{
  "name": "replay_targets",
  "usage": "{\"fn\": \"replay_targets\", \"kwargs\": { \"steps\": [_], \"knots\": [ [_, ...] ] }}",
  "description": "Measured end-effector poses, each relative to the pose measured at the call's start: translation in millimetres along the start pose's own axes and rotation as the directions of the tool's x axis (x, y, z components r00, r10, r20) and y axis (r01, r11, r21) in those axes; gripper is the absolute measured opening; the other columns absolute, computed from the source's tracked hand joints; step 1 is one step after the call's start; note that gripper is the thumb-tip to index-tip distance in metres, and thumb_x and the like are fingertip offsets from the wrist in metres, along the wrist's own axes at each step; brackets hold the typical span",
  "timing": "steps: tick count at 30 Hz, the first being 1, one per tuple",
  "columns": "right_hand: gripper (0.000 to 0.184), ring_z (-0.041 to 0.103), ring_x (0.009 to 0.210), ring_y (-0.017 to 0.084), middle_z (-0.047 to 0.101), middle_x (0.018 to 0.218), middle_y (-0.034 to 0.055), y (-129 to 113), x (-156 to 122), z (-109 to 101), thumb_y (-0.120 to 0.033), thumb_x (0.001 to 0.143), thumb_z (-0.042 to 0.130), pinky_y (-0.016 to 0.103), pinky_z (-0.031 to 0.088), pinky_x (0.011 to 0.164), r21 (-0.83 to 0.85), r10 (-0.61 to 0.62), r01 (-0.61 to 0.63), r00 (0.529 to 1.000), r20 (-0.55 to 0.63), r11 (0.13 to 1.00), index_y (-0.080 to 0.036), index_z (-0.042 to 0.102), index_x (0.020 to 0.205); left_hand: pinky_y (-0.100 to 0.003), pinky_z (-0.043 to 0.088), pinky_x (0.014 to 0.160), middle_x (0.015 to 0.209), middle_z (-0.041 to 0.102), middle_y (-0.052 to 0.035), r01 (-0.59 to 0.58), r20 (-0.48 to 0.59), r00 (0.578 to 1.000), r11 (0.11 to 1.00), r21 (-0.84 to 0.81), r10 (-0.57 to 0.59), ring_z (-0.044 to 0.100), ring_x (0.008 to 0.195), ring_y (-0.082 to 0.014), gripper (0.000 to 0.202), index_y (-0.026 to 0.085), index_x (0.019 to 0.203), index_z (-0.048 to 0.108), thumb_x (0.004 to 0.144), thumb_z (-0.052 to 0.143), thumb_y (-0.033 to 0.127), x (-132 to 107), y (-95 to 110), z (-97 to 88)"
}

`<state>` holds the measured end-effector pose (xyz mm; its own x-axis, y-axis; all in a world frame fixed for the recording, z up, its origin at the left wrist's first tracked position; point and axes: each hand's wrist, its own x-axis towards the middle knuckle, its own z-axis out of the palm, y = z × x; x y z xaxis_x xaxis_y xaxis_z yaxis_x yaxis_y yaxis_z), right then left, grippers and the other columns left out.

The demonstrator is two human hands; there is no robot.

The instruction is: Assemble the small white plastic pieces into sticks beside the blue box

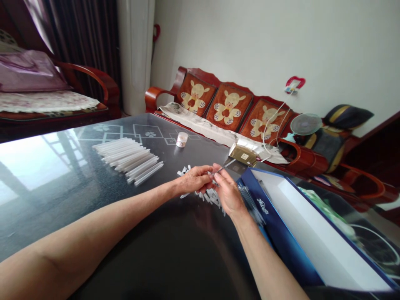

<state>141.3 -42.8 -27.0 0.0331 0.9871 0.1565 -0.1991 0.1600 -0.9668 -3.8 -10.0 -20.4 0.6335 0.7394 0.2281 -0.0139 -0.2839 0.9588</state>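
My right hand (230,193) is closed, pinching a thin rod that looks like a pen refill (226,165); its pale end points up and right. Against its fingertips, my left hand (196,178) is also closed, and what it grips is hidden by the fingers. Below both hands lies a loose pile of short white plastic pieces (212,196), resembling pen caps, partly covered by the hands. To the left, several white pen barrels (129,158) lie side by side in a slanted row. A bundle of thin dark rods (251,204) rests just right of my right hand.
A long blue box (281,221) with a white inside stands open along the right. Behind the hands are a gold tissue box (243,155) and a small white roll or cup (181,139). The glossy dark table (175,254) fills the foreground; a wooden sofa (231,108) stands beyond.
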Motion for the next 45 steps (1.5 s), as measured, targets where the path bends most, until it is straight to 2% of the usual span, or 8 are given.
{"fn": "replay_targets", "kwargs": {
  "steps": [3,7,15,26,31,35,40,45],
  "knots": [
    [0.041,0.063,0.089,0.016,0.067,0.108,0.0025,-9.3,3.4,-5.3,-0.037,0.072,0.068,0.026,0.053,0.068,0.021,-0.053,0.056,0.989,-0.140,0.998,-0.025,0.058,0.110,-0.018,0.034,0.042,0.056,0.051,0.0047,0.023,-0.029,0.999,0.998,-0.050,-0.025,0.041,0.042,-0.0057,0.034,0.012,0.111,0.057,0.084,0.050,0.032,1.6,-2.0,-0.2],
    [0.035,0.065,0.074,0.013,0.070,0.087,0.0023,-18.4,8.7,-14.7,-0.033,0.067,0.073,0.022,0.051,0.060,0.035,-0.124,0.142,0.942,-0.311,0.989,-0.020,0.062,0.098,-0.017,0.035,0.042,0.055,0.052,0.0052,0.022,-0.037,0.999,0.999,-0.038,-0.023,0.042,0.041,-0.0054,0.031,0.011,0.107,0.057,0.081,0.052,0.027,3.8,-9.6,0.4],
    [0.034,0.067,0.071,0.014,0.070,0.076,0.0004,-11.0,10.3,-16.3,-0.029,0.055,0.082,0.022,0.054,0.059,0.203,0.010,0.061,0.943,-0.332,0.977,-0.018,0.060,0.079,-0.016,0.037,0.042,0.059,0.055,0.0037,0.019,-0.068,0.997,1.000,0.004,-0.019,0.046,0.042,-0.0057,0.032,0.011,0.108,0.056,0.079,0.051,0.024,4.5,-10.4,-0.7],
    [0.033,0.063,0.075,0.014,0.069,0.079,0.0027,8.1,6.7,-12.4,-0.044,0.071,0.069,0.023,0.050,0.063,-0.320,-0.137,0.044,0.952,-0.275,0.946,-0.016,0.068,0.087,-0.015,0.040,0.044,0.063,0.059,0.0027,-0.025,-0.075,0.997,0.999,0.044,0.028,0.049,0.046,-0.0059,0.054,0.011,0.127,0.051,0.073,0.050,0.011,4.0,-10.8,-4.9],
    [0.028,0.064,0.086,0.017,0.069,0.094,0.0050,12.8,3.9,-12.3,-0.037,0.082,0.056,0.029,0.051,0.072,-0.629,-0.288,0.180,0.955,-0.074,0.756,-0.019,0.067,0.100,-0.015,0.037,0.042,0.061,0.060,0.0023,0.017,-0.192,0.981,0.999,-0.030,-0.023,0.046,0.042,-0.0040,0.043,0.012,0.117,0.060,0.074,0.054,0.014,8.6,-11.8,-15.8],
    [0.018,0.061,0.092,0.017,0.066,0.097,0.0051,17.3,-7.9,4.3,-0.022,0.084,0.052,0.031,0.048,0.082,-0.779,-0.399,0.424,0.884,0.245,0.461,-0.021,0.069,0.092,-0.015,0.033,0.039,0.057,0.058,0.0032,-0.008,-0.354,0.935,0.992,-0.124,-0.037,0.043,0.039,-0.0034,0.038,0.010,0.110,0.062,0.072,0.054,0.012,12.6,-13.0,-32.7],
    [0.024,0.054,0.100,0.021,0.062,0.106,0.0060,27.5,-20.8,25.3,-0.016,0.085,0.051,0.038,0.042,0.090,-0.804,-0.305,0.587,0.786,0.537,0.098,-0.024,0.068,0.101,-0.015,0.031,0.037,0.056,0.057,0.0038,-0.035,-0.460,0.887,0.990,-0.135,-0.032,0.043,0.038,-0.0037,0.039,0.009,0.108,0.061,0.070,0.053,0.009,13.9,-13.4,-45.6],
    [0.024,0.049,0.105,0.023,0.061,0.111,0.0051,28.9,-21.2,26.3,-0.014,0.086,0.051,0.041,0.038,0.091,-0.797,-0.255,0.602,0.763,0.594,-0.056,-0.024,0.067,0.101,-0.015,0.031,0.037,0.056,0.057,0.0038,-0.008,-0.467,0.882,0.990,-0.142,-0.060,0.043,0.037,-0.0039,0.040,0.009,0.108,0.061,0.070,0.050,0.006,13.3,-11.7,-44.4]
  ]
}}
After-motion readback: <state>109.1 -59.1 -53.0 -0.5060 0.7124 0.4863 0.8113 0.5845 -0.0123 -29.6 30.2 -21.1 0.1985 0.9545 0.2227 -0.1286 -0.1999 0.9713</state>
